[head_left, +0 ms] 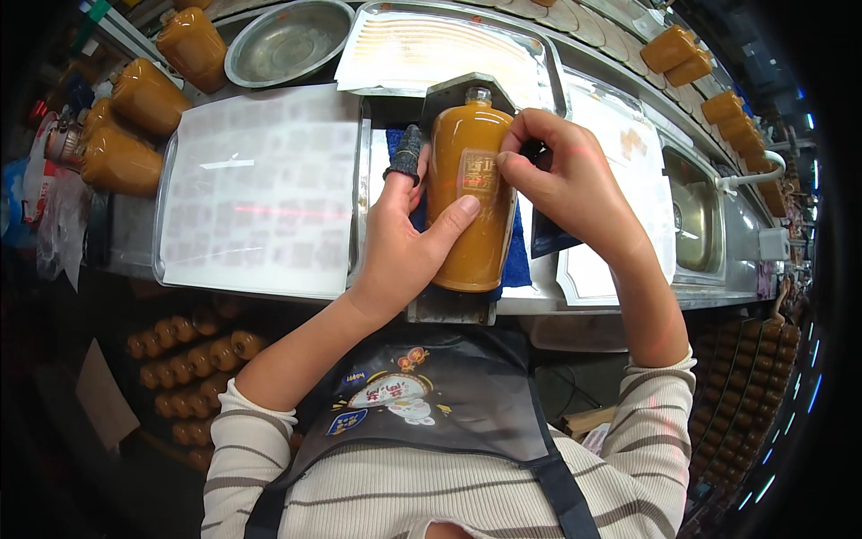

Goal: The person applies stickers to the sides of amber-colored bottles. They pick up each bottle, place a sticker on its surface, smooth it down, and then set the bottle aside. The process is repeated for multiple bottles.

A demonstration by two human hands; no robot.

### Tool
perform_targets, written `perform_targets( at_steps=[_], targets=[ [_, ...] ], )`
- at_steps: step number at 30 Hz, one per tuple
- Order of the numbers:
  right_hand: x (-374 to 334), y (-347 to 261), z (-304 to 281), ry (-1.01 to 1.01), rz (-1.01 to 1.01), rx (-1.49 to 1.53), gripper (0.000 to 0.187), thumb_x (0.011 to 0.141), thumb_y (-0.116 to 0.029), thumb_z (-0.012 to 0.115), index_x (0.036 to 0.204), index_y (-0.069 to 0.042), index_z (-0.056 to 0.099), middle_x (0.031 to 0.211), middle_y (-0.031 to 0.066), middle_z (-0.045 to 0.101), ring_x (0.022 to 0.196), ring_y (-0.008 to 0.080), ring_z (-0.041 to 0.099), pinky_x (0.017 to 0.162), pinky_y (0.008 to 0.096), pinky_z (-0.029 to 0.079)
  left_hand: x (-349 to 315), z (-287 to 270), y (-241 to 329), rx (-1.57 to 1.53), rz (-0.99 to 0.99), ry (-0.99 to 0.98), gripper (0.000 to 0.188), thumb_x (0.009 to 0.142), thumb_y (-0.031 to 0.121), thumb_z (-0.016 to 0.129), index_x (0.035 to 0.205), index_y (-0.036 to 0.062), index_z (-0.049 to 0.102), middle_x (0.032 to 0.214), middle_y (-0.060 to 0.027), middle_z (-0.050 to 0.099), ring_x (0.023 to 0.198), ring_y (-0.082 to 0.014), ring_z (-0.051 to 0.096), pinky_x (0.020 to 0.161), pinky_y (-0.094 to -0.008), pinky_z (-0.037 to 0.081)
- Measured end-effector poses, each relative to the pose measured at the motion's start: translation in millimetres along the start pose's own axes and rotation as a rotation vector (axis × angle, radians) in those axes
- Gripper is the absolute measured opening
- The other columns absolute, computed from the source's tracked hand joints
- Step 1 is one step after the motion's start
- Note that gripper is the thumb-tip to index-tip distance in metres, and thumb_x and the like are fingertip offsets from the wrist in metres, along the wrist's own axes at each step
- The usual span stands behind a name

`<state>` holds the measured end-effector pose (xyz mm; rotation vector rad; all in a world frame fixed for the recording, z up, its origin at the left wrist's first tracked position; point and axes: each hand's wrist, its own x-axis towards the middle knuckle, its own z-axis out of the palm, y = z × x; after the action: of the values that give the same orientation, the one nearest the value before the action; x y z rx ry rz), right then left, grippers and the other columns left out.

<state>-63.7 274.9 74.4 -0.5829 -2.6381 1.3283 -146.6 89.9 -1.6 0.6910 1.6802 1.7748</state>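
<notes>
An amber-brown glass bottle (pixel 476 235) with a short clear neck lies on a dark holder (pixel 449 309), its neck pointing away from me. My left hand (pixel 409 220) grips its left side, the thumb across the front; a dark knitted sleeve (pixel 406 154) covers one fingertip. On the bottle's face sits a small square decal (pixel 479 172) with gold characters on a translucent film. At the decal's right edge, my right hand (pixel 566 175) is closed in a pinch of thumb and forefinger. Blue cloth (pixel 515 260) shows under the bottle.
To the left lies a white tray (pixel 260 193) with rows of faint squares. A metal bowl (pixel 289 42) and a tray of striped sheets (pixel 446 49) stand behind. Amber bottles (pixel 151 97) crowd the far left. A sink (pixel 693 216) is at right; racked bottles (pixel 193 364) fill the space below.
</notes>
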Motion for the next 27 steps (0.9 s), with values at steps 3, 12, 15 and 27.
perform_targets(
  at_steps=[3, 12, 15, 27],
  targets=[
    [-7.2, 5.7, 9.4, 0.174, 0.034, 0.079, 0.017, 0.087, -0.012, 0.064, 0.096, 0.002, 0.063, 0.082, 0.0103, 0.067, 0.062, 0.0151, 0.057, 0.062, 0.0307, 0.049, -0.1, 0.2, 0.0, -0.043, -0.020, -0.017, 0.066, 0.092, 0.023, 0.076, 0.138, -0.0120, 0.044, 0.133, -0.0221, 0.059, 0.125, -0.0242, 0.058, 0.109, -0.0384, 0.043],
    [-43.3, 8.7, 44.9, 0.261, 0.213, 0.366, 0.047, 0.087, -0.020, 0.079, 0.117, 0.002, 0.050, 0.103, 0.0100, 0.063, 0.052, 0.0010, 0.047, 0.046, 0.0198, 0.037, -0.2, 5.8, 7.3, -0.153, -0.072, 0.031, 0.060, 0.093, 0.024, 0.075, 0.133, -0.0102, 0.047, 0.126, -0.0187, 0.061, 0.118, -0.0191, 0.060, 0.102, -0.0341, 0.047],
    [-46.0, 12.8, 47.0, 0.283, 0.199, 0.376, 0.050, 0.087, -0.021, 0.080, 0.117, 0.002, 0.048, 0.104, 0.0113, 0.063, 0.052, 0.0012, 0.048, 0.046, 0.0203, 0.037, -0.8, 2.7, 3.9, -0.034, -0.121, -0.030, 0.047, 0.096, 0.016, 0.070, 0.129, -0.0078, 0.047, 0.140, -0.0185, 0.055, 0.125, -0.0182, 0.056, 0.106, -0.0323, 0.046],
    [-44.7, 19.3, 52.6, 0.302, 0.178, 0.453, 0.048, 0.089, -0.019, 0.077, 0.119, 0.002, 0.047, 0.106, 0.0121, 0.061, 0.052, 0.0012, 0.047, 0.046, 0.0205, 0.037, 5.1, 12.0, 6.1, -0.257, -0.136, 0.084, 0.047, 0.094, 0.025, 0.074, 0.122, -0.0060, 0.053, 0.112, -0.0133, 0.066, 0.103, -0.0137, 0.064, 0.089, -0.0295, 0.052]
  ],
)
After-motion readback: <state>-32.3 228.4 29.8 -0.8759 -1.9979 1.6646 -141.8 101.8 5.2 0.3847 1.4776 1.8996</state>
